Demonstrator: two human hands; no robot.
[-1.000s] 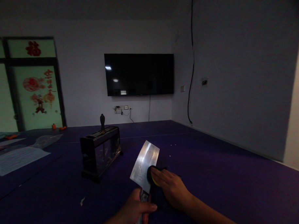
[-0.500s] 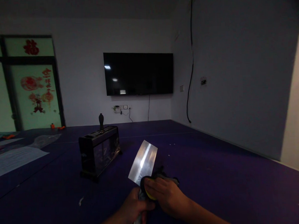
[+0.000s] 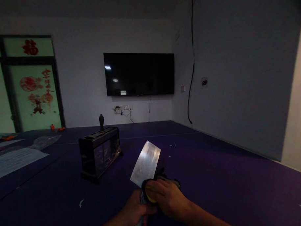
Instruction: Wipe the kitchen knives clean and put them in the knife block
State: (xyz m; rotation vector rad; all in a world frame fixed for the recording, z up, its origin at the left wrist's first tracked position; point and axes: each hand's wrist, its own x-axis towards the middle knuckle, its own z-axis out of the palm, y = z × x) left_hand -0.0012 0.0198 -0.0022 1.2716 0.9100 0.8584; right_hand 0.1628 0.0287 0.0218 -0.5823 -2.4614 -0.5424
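Observation:
A broad cleaver (image 3: 146, 162) points up and slightly right, its shiny blade tilted. My left hand (image 3: 134, 207) is wrapped around its handle, which seems covered in clear plastic. My right hand (image 3: 169, 198) grips a rounded black-and-yellow object (image 3: 151, 194) against the lower end of the blade, close to the handle. My fingers cover much of that object, so its kind cannot be made out. Just behind my right hand lies a dark item (image 3: 162, 174) on the purple table (image 3: 217, 186), mostly hidden.
Left of the cleaver stands a black knife block (image 3: 100, 154) with clear sides and a dark handle (image 3: 101, 122) sticking up. Paper sheets (image 3: 19, 160) and plastic wrap (image 3: 46, 141) lie at far left. A white scrap (image 3: 81, 203) is nearer. A television (image 3: 139, 73) hangs on the wall.
The cleaver blade has shifted slightly right and its bright reflection has dimmed. Both hands keep their grip in nearly the same place.

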